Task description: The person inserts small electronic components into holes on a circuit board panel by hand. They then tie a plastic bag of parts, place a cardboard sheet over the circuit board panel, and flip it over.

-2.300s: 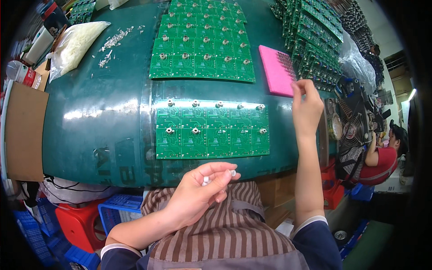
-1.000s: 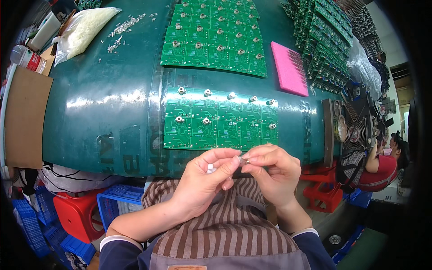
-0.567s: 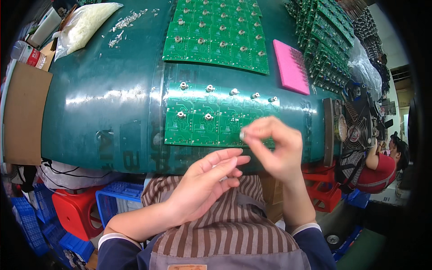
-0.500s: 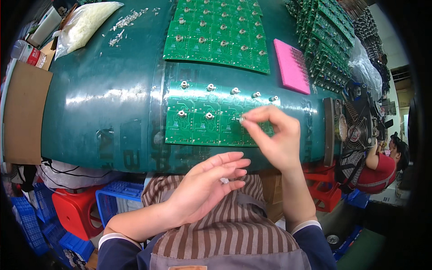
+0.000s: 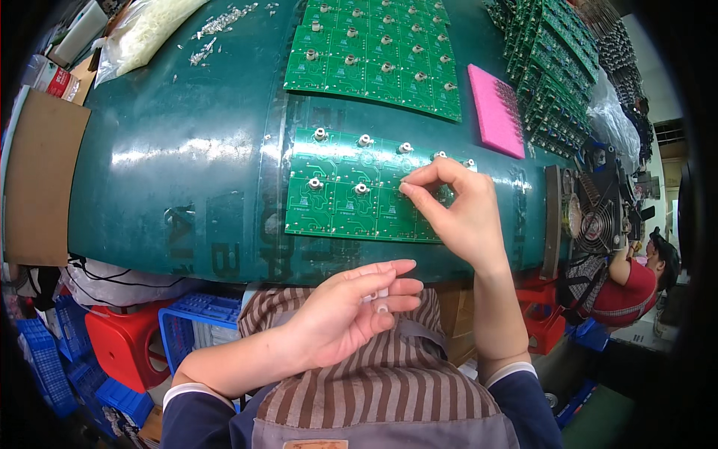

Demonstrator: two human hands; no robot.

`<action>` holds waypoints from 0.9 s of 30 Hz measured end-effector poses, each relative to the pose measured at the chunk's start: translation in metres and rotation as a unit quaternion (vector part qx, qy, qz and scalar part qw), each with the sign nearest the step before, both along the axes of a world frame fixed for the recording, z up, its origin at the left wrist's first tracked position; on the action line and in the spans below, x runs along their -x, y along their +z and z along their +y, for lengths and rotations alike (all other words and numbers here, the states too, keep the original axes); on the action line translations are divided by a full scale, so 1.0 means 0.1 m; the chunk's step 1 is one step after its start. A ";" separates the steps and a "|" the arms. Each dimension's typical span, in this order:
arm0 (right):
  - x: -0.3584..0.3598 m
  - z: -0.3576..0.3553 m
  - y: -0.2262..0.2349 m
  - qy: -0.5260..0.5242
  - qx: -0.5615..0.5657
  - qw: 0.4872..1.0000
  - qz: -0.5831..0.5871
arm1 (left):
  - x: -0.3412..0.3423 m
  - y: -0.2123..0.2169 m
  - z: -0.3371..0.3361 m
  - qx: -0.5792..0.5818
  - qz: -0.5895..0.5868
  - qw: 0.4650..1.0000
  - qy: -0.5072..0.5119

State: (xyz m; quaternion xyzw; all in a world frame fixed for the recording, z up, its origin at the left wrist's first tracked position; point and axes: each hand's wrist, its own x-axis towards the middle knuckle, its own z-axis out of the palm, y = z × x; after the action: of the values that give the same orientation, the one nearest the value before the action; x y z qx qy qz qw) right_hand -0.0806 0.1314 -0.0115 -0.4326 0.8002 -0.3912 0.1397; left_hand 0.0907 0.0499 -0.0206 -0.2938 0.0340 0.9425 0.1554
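Note:
A green circuit board panel (image 5: 336,217) lies in front of me. Small silver cylindrical parts (image 5: 361,188) stand upright along its far row and at the left of its near row. Above the near row, just right of those, my right hand (image 5: 467,221) has thumb and index finger pinched together; whatever is between the tips is too small to make out. Lower down, over my striped apron (image 5: 374,382), my left hand (image 5: 348,314) is palm up with fingers curled around small whitish parts (image 5: 378,294), partly hidden by the fingers.
Beyond lies a larger green panel (image 5: 366,71) fitted with similar parts. A pink foam block (image 5: 495,112) stands right of it, beside stacked circuit boards (image 5: 557,75). Loose clear pieces (image 5: 224,22) and a plastic bag (image 5: 142,37) are far left. A person (image 5: 632,284) sits at right.
My right fingertips have shifted slightly left over the panel, and the small part seen at them earlier no longer shows clearly. My left fingers have curled more. The whole view has shifted slightly.

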 end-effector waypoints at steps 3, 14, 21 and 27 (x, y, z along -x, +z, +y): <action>-0.01 0.01 -0.02 0.001 0.014 1.000 0.001 | -0.03 -0.09 0.02 -0.071 0.028 0.997 0.006; -0.02 0.05 -0.09 0.017 0.063 0.998 0.024 | -0.01 -0.01 0.05 -0.011 0.032 0.999 -0.021; -0.09 0.06 -0.13 0.028 0.092 0.989 0.114 | -0.04 -0.01 0.06 0.002 0.034 0.998 0.051; -0.14 0.09 -0.17 -0.005 0.096 0.985 0.140 | -0.04 -0.02 0.10 0.081 0.072 0.993 0.040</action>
State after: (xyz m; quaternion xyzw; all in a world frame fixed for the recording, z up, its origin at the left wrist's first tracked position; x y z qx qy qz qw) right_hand -0.0663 0.1404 -0.0283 -0.4906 0.7730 -0.4019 -0.0180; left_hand 0.0942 0.0594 -0.0223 -0.2376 0.1093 0.9609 0.0909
